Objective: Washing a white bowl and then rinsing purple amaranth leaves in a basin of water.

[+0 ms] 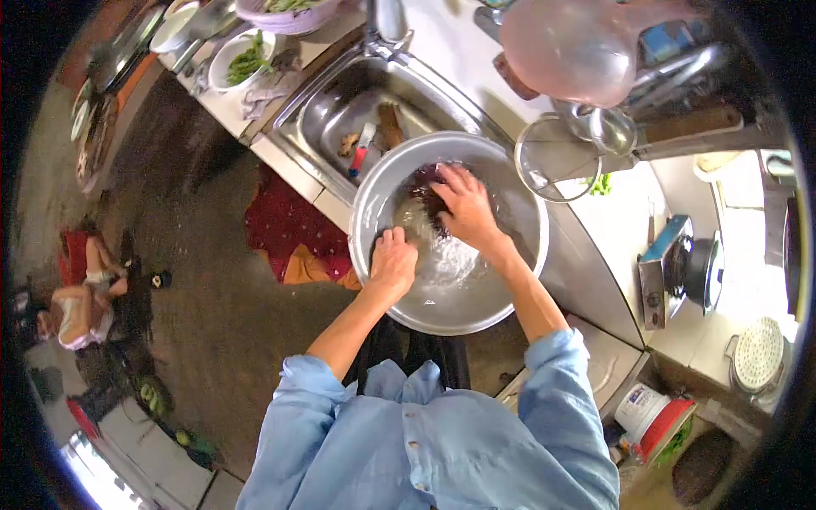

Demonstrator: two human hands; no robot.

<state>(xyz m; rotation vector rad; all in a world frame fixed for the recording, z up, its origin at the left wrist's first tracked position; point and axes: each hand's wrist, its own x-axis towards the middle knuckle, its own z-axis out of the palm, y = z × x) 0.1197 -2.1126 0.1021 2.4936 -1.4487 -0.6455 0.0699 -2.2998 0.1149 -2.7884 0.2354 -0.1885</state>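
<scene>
A wide metal basin (pixel 446 319) of water rests partly over the steel sink (pixel 319 121). My left hand (pixel 393 258) is at the basin's left inner side, fingers curled over something dark that is mostly hidden. My right hand (pixel 468 207) is spread over dark purplish-red matter (pixel 428 185) in the water; whether its fingers grip any of it cannot be told. The water is stirred and glints between my hands. In the sink, left of the basin, lie a knife with a red and blue handle (pixel 360 156), a brown piece (pixel 390 124) and a small tan scrap (pixel 348 144).
A round wire strainer (pixel 599 156) overhangs the basin's right side. A white bowl of green vegetables (pixel 220 70) and a crumpled cloth (pixel 264 95) lie left of the faucet (pixel 386 32). A gas stove (pixel 660 274) stands at right. Another person (pixel 83 309) is on the floor at far left.
</scene>
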